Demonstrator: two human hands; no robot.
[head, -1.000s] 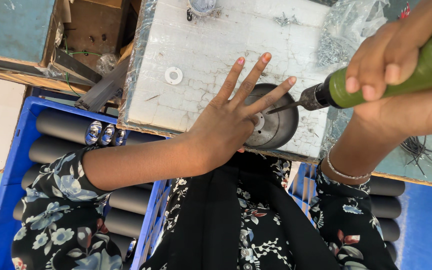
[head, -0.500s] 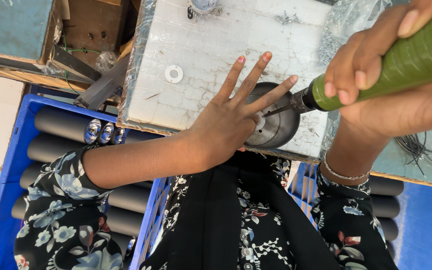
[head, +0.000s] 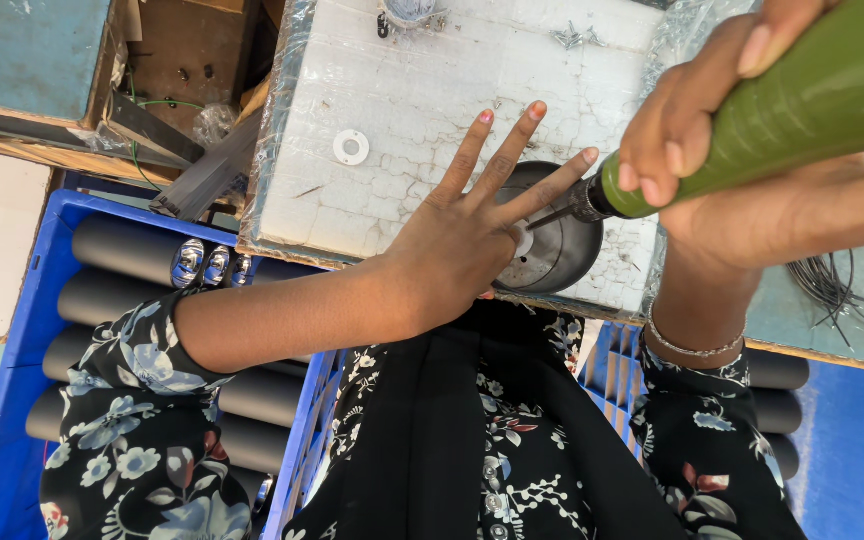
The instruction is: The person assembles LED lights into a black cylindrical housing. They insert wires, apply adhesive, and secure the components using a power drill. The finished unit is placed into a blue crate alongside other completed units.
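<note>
Head view looks straight down on a person in a black floral top working at a white block wrapped in clear plastic (head: 422, 110), which sits on the tabletop (head: 852, 290).

Left hand (head: 462, 240) lies flat on the block with its fingers (head: 507, 150) spread wide and straight, the palm pressed over the near rim of a dark metal cup (head: 557, 250) that sits in a round recess at the block's near edge. A small white piece shows just under the hand at the cup's rim; I cannot tell what it is.

Right hand (head: 712, 130) comes in from the upper right with its fingers wrapped tight around a green power screwdriver (head: 812, 100). The tool slants down to the left, and its thin bit (head: 552, 215) reaches into the open cup, passing just beside the left index finger. A thin metal bangle (head: 692, 348) circles the right wrist.

A white washer (head: 351, 147) lies on the block, well apart from the hands, to the left of them. Near the far edge of the block a few small screws (head: 572, 38) are scattered.

Below the tabletop on the left, a blue crate (head: 22, 300) holds dark cylinders (head: 122, 250) laid side by side, some with shiny metal ends. Another blue crate (head: 842, 440) with similar cylinders sits at the lower right. A tangle of thin dark wires (head: 842, 290) lies on the tabletop, right of the right wrist.
</note>
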